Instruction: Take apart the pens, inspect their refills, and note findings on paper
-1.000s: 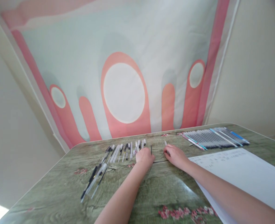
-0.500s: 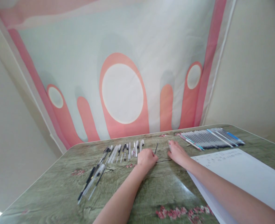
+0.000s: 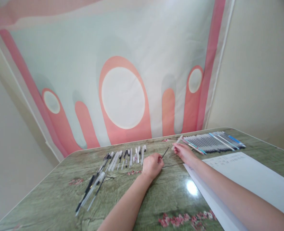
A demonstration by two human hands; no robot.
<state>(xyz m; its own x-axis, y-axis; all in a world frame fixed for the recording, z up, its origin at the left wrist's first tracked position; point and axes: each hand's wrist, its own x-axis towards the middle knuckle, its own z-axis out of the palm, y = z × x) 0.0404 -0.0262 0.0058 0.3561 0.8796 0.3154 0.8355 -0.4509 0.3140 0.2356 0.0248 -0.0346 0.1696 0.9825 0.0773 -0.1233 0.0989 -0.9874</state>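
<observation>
A thin black refill [image 3: 165, 152] is pinched in the left hand [image 3: 152, 165] just above the green table [image 3: 60, 202], tip angled toward the right hand [image 3: 184, 151], which grips a white pen barrel [image 3: 178, 140], loose pen parts [image 3: 122, 157] left of the refill, capped pens [image 3: 213, 142] right of it.

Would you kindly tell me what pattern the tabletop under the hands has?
The tabletop is green wood-grain with pink blossom sprigs, clearest along the near edge in the head view.
</observation>
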